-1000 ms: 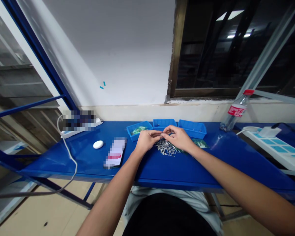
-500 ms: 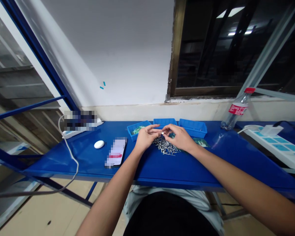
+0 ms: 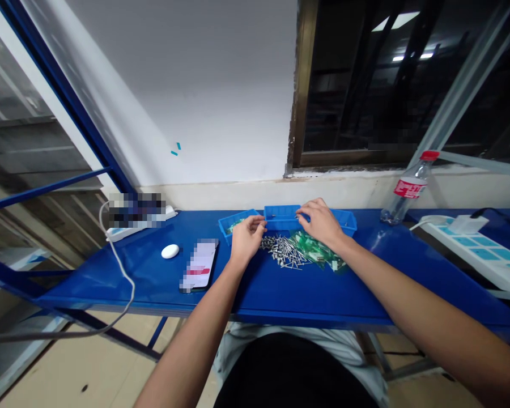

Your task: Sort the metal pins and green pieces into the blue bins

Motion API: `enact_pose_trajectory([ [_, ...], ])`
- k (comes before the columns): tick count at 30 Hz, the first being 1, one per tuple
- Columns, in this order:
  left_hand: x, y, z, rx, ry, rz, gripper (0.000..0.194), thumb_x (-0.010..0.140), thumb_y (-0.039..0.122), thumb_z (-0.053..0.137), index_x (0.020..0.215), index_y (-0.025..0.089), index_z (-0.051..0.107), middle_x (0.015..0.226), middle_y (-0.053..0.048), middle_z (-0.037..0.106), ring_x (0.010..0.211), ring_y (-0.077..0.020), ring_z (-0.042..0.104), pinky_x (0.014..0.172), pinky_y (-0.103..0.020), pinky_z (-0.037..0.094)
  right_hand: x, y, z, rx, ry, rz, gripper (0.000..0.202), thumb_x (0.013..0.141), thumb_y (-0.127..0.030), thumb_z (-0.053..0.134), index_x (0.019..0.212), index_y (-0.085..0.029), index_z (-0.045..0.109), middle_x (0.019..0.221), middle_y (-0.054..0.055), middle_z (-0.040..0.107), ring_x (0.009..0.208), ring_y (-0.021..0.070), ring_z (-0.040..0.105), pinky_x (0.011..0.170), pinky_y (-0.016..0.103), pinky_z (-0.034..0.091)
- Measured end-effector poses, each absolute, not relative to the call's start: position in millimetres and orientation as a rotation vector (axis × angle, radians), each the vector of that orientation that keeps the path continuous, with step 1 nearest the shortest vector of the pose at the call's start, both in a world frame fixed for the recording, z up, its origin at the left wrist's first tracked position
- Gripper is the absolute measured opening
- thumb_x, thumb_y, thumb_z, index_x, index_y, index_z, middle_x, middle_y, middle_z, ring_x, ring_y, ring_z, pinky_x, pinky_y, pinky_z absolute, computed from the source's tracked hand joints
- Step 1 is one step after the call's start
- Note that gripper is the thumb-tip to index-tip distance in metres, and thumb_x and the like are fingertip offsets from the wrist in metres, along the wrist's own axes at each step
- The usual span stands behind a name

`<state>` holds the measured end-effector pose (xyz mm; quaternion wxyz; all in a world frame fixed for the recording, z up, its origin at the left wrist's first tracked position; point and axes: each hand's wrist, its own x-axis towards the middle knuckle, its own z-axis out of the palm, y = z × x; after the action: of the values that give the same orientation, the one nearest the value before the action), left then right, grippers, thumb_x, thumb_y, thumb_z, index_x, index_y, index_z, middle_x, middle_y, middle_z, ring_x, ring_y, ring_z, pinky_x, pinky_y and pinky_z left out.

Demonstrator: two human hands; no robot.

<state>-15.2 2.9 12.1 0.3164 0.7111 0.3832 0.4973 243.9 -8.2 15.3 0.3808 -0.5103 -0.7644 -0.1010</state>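
A pile of metal rivet-like pins point(image 3: 284, 251) lies on the blue table point(image 3: 306, 294), with small green plastic packets point(image 3: 312, 247) at its right. My left hand point(image 3: 247, 235) is just left of the pile, fingers curled together by the left blue bin point(image 3: 226, 226); what it pinches, if anything, is too small to name. My right hand point(image 3: 318, 221) is at the right end of the middle blue bin point(image 3: 283, 212), thumb and finger pinched on a tiny metallic piece. Behind that hand stands the right blue bin point(image 3: 347, 222).
A phone point(image 3: 199, 265) and a white oval object point(image 3: 170, 251) lie to the left. Power strips stand at the far left point(image 3: 140, 224) and the right point(image 3: 480, 243). A plastic bottle point(image 3: 410, 190) stands at the back right, near the wall.
My hands, close together above the pile before, have moved apart. The right one has gone up and right to the bins, uncovering the green packets; the left one has shifted slightly left.
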Motion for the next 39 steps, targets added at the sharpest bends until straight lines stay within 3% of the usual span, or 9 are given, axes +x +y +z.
enact_pose_trajectory([
  [6,-15,0,14,1.936,1.045,1.314,0.019,0.092,0.025,0.06,0.105,0.016,0.071,0.096,-0.008,0.078,0.08,-0.0197,0.076,0.076,-0.031,0.061,219,-29,19,-1.018,-2.366,0.001,0.028,0.094,-0.017,0.059,0.113,-0.029,0.075,0.104,0.006,0.075,0.106,0.0281,0.06,0.092,0.045,0.052],
  [12,-15,0,15,1.938,1.027,1.306,0.019,0.092,0.025,0.061,0.105,0.017,0.072,0.097,-0.008,0.078,0.08,-0.0196,0.076,0.076,-0.031,0.061,206,-41,17,-0.996,-2.379,0.091,0.02,0.098,-0.028,0.059,0.109,-0.027,0.076,0.105,0.007,0.074,0.103,0.027,0.062,0.098,0.048,0.049],
  [16,-14,-1,15,1.932,1.024,1.307,0.018,0.091,0.024,0.062,0.104,0.017,0.072,0.095,-0.007,0.078,0.078,-0.0191,0.076,0.075,-0.03,0.061,203,-44,16,-1.064,-2.39,0.072,0.017,0.092,-0.033,0.067,0.104,-0.026,0.077,0.096,0.008,0.073,0.099,0.0278,0.063,0.09,0.045,0.051],
  [20,-14,-2,15,1.938,1.027,1.287,0.019,0.091,0.026,0.063,0.104,0.017,0.072,0.095,-0.007,0.078,0.079,-0.0197,0.076,0.075,-0.03,0.061,199,-38,8,-1.168,-2.28,0.113,0.015,0.085,-0.019,0.066,0.094,-0.025,0.077,0.087,0.005,0.074,0.091,0.0254,0.066,0.085,0.042,0.052],
  [25,-14,-4,17,1.958,1.013,1.266,0.022,0.091,0.031,0.063,0.105,0.017,0.072,0.095,-0.008,0.078,0.079,-0.0202,0.076,0.072,-0.029,0.059,198,-32,8,-1.253,-1.892,0.585,0.014,0.08,-0.024,0.071,0.093,-0.022,0.076,0.079,0.002,0.075,0.072,0.0188,0.069,0.066,0.032,0.056],
  [32,-6,-13,16,2.012,0.93,1.091,0.037,0.096,0.048,0.057,0.111,0.017,0.072,0.079,-0.005,0.077,0.061,-0.017,0.069,0.06,-0.027,0.055,193,-40,19,-0.97,-1.434,0.74,0.029,0.08,-0.037,0.078,0.102,-0.02,0.071,0.093,0.007,0.075,0.088,0.0212,0.072,0.083,0.038,0.062],
  [39,-5,-10,14,1.948,0.788,1.105,0.034,0.093,0.043,0.064,0.113,0.016,0.071,0.097,-0.009,0.077,0.088,-0.0206,0.074,0.079,-0.03,0.058,185,-49,17,-1.024,-1.508,0.61,0.023,0.084,-0.034,0.073,0.102,-0.02,0.069,0.094,0.007,0.075,0.088,0.0215,0.072,0.082,0.038,0.062],
])
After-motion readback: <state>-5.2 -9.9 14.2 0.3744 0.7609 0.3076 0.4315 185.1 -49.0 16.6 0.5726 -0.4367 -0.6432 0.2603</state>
